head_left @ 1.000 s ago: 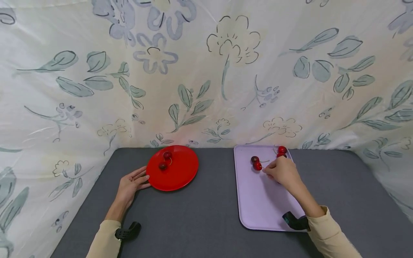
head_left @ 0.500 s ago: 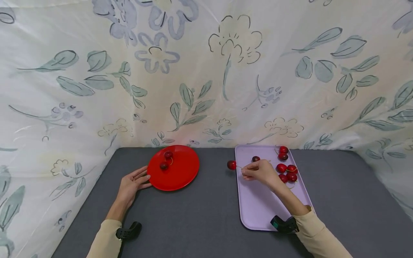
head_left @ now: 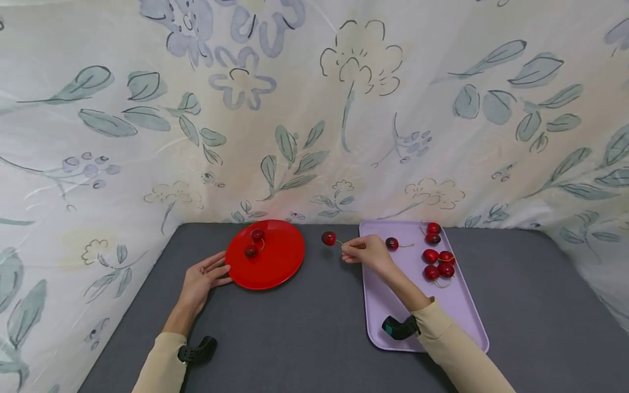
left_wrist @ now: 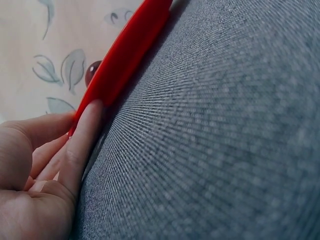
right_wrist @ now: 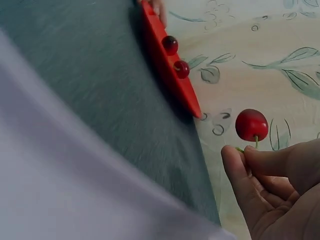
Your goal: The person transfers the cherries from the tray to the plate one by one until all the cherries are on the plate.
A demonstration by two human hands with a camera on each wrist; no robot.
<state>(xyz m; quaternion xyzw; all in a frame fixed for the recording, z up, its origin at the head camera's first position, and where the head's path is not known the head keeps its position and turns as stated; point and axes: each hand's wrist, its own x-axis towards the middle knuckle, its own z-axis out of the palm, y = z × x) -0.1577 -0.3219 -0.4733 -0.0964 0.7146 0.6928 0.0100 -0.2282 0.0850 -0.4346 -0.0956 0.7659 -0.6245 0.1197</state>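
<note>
My right hand (head_left: 366,252) pinches the stem of a dark red cherry (head_left: 328,238) between thumb and fingertips. That cherry hangs in the air between tray and plate; the right wrist view shows the green stem at the fingertips. At the left, a round red plate (head_left: 275,262) carries two cherries (head_left: 254,243) near its far left part. My left hand (head_left: 200,281) holds the plate's left rim, and in the left wrist view the rim (left_wrist: 107,82) lies between thumb and fingers. On the lilac tray (head_left: 393,305) at the right lie a single cherry (head_left: 392,244) and several more cherries (head_left: 438,265).
A dark grey cloth (head_left: 314,327) covers the table under plate and tray. Behind it hangs a floral curtain (head_left: 295,109), close to the far edges of both. The right forearm passes over the tray.
My right hand has lifted one cherry off the tray by its stem and carried it left, past the tray's edge toward the plate. The left hand keeps its place at the plate.
</note>
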